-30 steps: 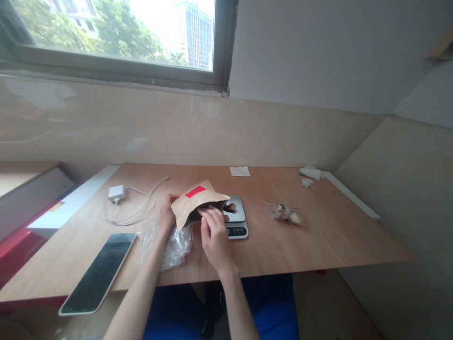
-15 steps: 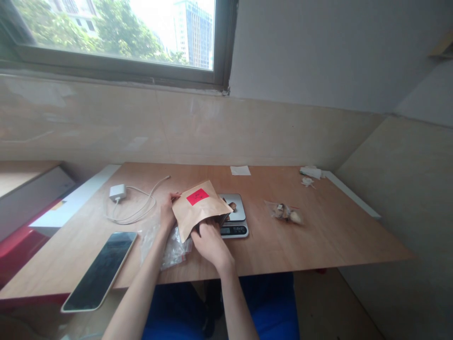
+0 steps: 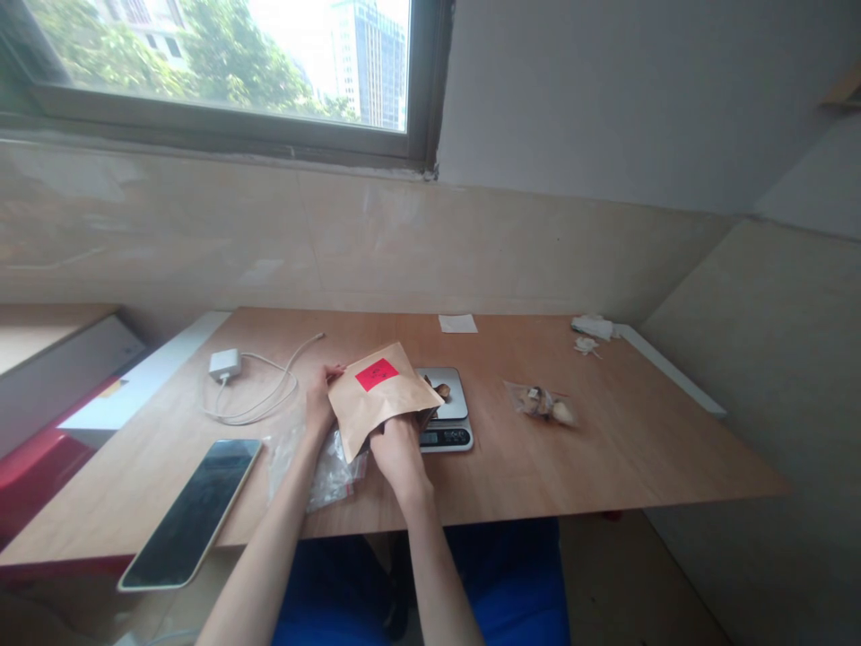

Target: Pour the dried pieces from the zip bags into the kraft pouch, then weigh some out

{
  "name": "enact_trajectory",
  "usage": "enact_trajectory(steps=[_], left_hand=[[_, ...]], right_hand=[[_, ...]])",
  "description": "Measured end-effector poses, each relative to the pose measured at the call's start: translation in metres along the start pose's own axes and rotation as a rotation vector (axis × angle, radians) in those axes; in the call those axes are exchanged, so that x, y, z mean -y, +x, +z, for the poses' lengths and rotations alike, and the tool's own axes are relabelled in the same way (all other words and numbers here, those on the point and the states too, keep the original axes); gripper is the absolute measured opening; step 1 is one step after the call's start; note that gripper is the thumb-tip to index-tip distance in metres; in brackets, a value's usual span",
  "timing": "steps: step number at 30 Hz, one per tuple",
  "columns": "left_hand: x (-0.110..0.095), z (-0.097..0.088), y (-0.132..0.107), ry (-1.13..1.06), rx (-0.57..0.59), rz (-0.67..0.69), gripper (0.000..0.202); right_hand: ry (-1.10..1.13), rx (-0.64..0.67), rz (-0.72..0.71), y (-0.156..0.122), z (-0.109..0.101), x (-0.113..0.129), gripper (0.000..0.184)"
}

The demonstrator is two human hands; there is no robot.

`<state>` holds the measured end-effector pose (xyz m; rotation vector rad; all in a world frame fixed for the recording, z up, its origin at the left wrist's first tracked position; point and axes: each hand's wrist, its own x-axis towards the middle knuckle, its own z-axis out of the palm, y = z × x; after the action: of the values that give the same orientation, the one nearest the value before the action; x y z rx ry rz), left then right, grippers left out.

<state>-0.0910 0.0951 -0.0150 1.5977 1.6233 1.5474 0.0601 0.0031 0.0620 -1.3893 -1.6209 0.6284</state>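
Note:
My left hand (image 3: 321,402) grips the left edge of a kraft paper envelope (image 3: 363,413) with a red label (image 3: 377,374). My right hand (image 3: 398,459) is shut on the envelope's lower right corner, at its dark opening. Behind the envelope stands a digital kitchen scale (image 3: 445,437), partly hidden, with small brown pieces (image 3: 441,389) on its metal platform. A crumpled transparent plastic bag (image 3: 329,480) lies under my left wrist.
A small plastic bag of pale lumps (image 3: 542,404) lies right of the scale. A smartphone (image 3: 192,514) rests at the near left, and a white charger (image 3: 224,364) with its cable sits behind it. A paper slip (image 3: 457,324) and white scraps (image 3: 592,327) lie along the wooden table (image 3: 605,449).
The envelope has tilted, turning its red label more fully into view. My right hand has moved down to the envelope's lower right corner, and the view has shifted slightly.

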Motion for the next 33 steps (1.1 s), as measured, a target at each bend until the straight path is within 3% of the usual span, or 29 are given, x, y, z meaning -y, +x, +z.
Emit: enact_trajectory(steps=[7, 11, 18, 28, 33], left_hand=[[0.0, 0.0, 0.0, 0.018, -0.005, -0.011, 0.022], [0.0, 0.0, 0.0, 0.002, -0.007, -0.022, 0.022], [0.0, 0.001, 0.001, -0.021, 0.01, -0.048, 0.02], [0.009, 0.002, 0.002, -0.007, 0.004, -0.034, 0.022], [0.007, 0.002, 0.002, -0.012, -0.009, -0.033, 0.02]], right_hand=[[-0.078, -0.141, -0.053, -0.001, 0.008, -0.001, 0.052], [-0.166, -0.204, 0.023, -0.002, 0.016, -0.002, 0.061], [-0.103, -0.142, 0.028, -0.005, 0.016, -0.003, 0.068], [-0.054, -0.081, 0.009, -0.007, 0.011, -0.003, 0.049], [-0.039, -0.08, 0.0, -0.008, 0.007, -0.002, 0.054]])
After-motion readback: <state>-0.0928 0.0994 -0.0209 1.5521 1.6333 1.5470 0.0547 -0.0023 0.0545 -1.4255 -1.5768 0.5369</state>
